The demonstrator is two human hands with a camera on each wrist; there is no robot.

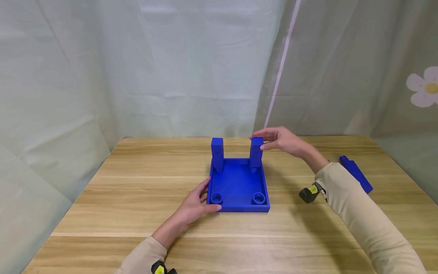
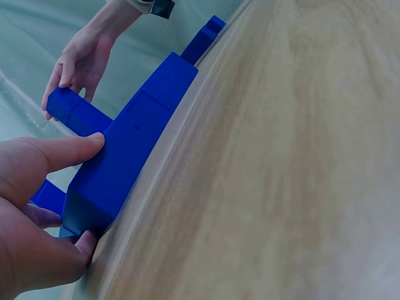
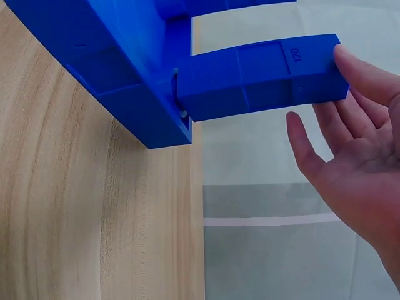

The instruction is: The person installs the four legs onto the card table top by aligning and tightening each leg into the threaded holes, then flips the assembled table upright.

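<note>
A blue square base (image 1: 237, 184) lies on the wooden table (image 1: 137, 198) with two blue legs standing in its far corners. My left hand (image 1: 195, 205) grips the base's near left corner, thumb on the outer wall (image 2: 125, 156). My right hand (image 1: 280, 139) rests on the top of the far right leg (image 1: 256, 154); in the right wrist view one fingertip touches the leg's end (image 3: 262, 75) and the palm (image 3: 356, 162) stays open. The far left leg (image 1: 217, 152) stands free. Two round sockets (image 1: 216, 198) at the near corners hold nothing.
Another blue leg (image 1: 356, 173) lies loose on the table at the right, beyond my right forearm. A pale curtain (image 1: 171, 68) hangs close behind the table's far edge. A black and yellow wrist strap (image 1: 311, 192) shows on my right arm.
</note>
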